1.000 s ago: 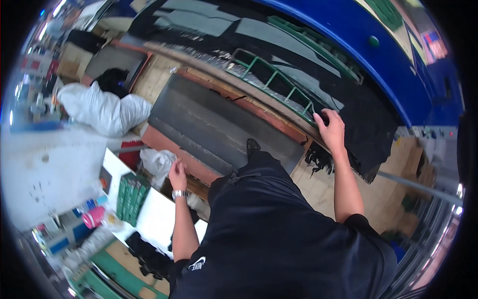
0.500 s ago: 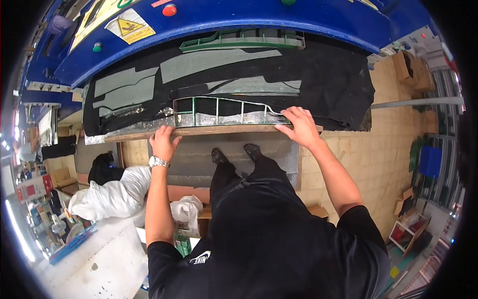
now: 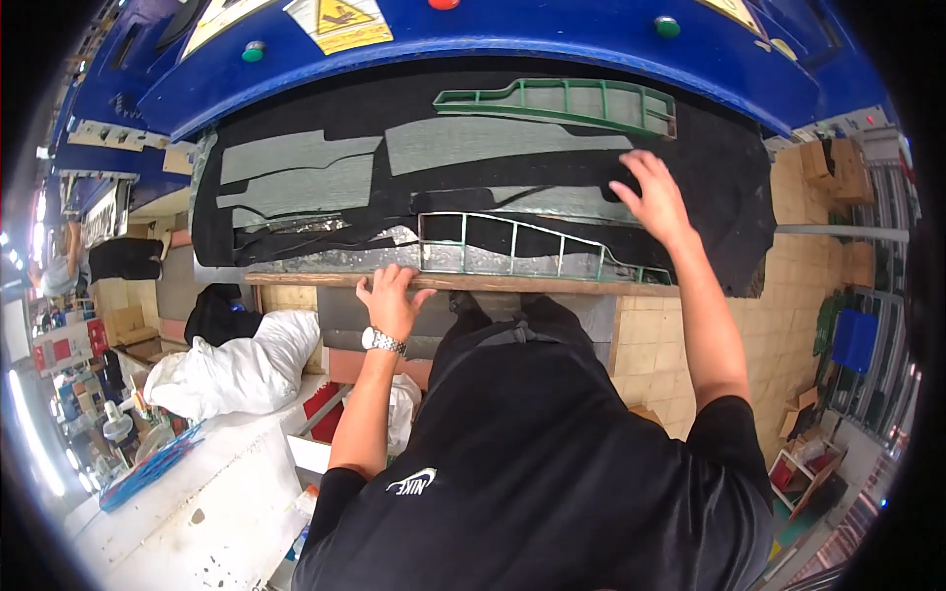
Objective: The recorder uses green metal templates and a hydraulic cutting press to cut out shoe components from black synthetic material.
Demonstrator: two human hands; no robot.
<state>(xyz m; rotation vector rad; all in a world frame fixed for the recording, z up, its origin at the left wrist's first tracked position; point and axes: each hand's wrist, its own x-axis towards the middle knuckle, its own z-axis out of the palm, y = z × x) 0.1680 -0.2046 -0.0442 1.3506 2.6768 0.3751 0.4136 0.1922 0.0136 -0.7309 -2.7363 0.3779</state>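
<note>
A green metal cutting die (image 3: 465, 241), a long narrow frame with cross bars, lies along the near edge of the bed. My left hand (image 3: 392, 303), a watch on its wrist, rests at the wooden edge (image 3: 542, 286) beside the die's left end, fingertips on the wood and thumb apart. Over the black sheet material (image 3: 714, 187) hovers my right hand (image 3: 654, 197), fingers spread, holding nothing. Behind it, a second green cutting die (image 3: 591, 125) lies on the sheet. Several cut-out gaps in the sheet show the grey-green board (image 3: 483, 145) underneath.
A blue machine beam (image 3: 552, 30) with green buttons and a warning sign spans the far side. To the lower left are a white bundle (image 3: 236, 369) and a white table (image 3: 217, 502). Cardboard boxes (image 3: 838, 177) stand at the right. Another person (image 3: 118, 258) is at far left.
My right hand has let go of the near die's right end and moved up and right over the sheet. My left hand stays by its left end. The whole view has shifted.
</note>
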